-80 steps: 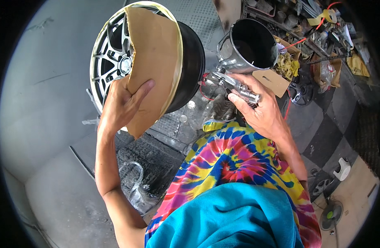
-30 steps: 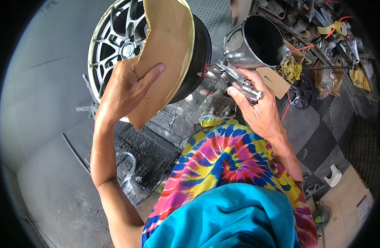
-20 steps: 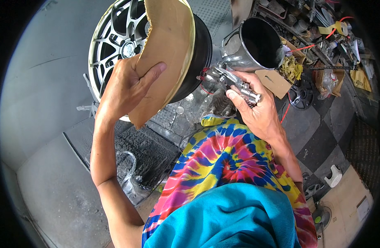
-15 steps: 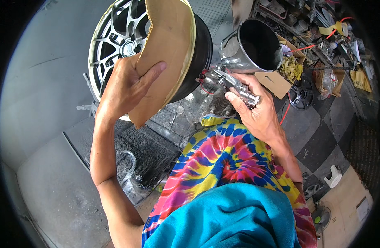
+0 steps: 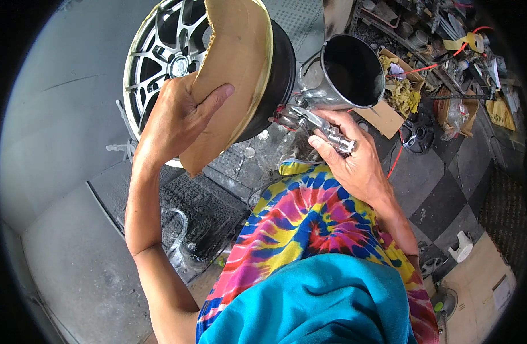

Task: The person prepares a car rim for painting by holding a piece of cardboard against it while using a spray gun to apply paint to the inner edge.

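A silver spray gun [image 5: 321, 125] with an open metal cup [image 5: 316, 77] sits right of the wheel [image 5: 179, 66], the right hand's [image 5: 356, 153] fingers wrapped around it. The left hand [image 5: 174, 117] clasps brown cardboard [image 5: 240, 60], thumb outside, other fingers hidden. Far right, a yellow packet [image 5: 500, 113] bears print.

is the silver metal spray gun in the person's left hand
No, the right hand grips the silver metal spray gun, while the left hand holds a brown cardboard sheet over part of the silver-spoked wheel.
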A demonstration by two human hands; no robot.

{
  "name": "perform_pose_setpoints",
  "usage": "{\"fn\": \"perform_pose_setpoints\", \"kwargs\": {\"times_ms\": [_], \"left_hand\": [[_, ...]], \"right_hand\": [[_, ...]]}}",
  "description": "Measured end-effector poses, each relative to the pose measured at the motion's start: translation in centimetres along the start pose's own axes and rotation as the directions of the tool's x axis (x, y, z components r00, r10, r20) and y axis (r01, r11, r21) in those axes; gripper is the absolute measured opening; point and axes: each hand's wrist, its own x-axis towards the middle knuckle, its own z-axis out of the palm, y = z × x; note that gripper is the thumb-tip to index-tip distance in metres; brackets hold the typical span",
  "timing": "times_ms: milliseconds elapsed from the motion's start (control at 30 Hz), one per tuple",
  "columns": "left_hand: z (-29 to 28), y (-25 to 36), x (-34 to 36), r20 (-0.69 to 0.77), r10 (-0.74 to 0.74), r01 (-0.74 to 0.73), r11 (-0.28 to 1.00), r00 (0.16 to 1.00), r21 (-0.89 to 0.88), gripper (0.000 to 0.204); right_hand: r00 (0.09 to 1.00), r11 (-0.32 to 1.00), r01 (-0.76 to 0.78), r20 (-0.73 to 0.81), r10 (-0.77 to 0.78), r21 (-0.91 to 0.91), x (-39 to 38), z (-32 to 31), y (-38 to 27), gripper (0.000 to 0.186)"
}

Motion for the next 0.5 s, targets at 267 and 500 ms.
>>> {"fn": "perform_pose_setpoints", "kwargs": {"times_ms": [267, 500], "left_hand": [[0.0, 0.1, 0.1, 0.006, 0.002, -0.002, 1.000, 1.000, -0.001, 0.036], [0.1, 0.2, 0.1, 0.005, 0.006, -0.006, 1.000, 1.000, -0.015, 0.036]], "right_hand": [[1.000, 1.000, -0.004, -0.030, 0.004, -0.021, 0.4, -0.1, 0.6, 0.041], [0.993, 1.000, 0.026, -0.118, -0.026, 0.001, 0.9, -0.2, 1.1, 0.038]]}}
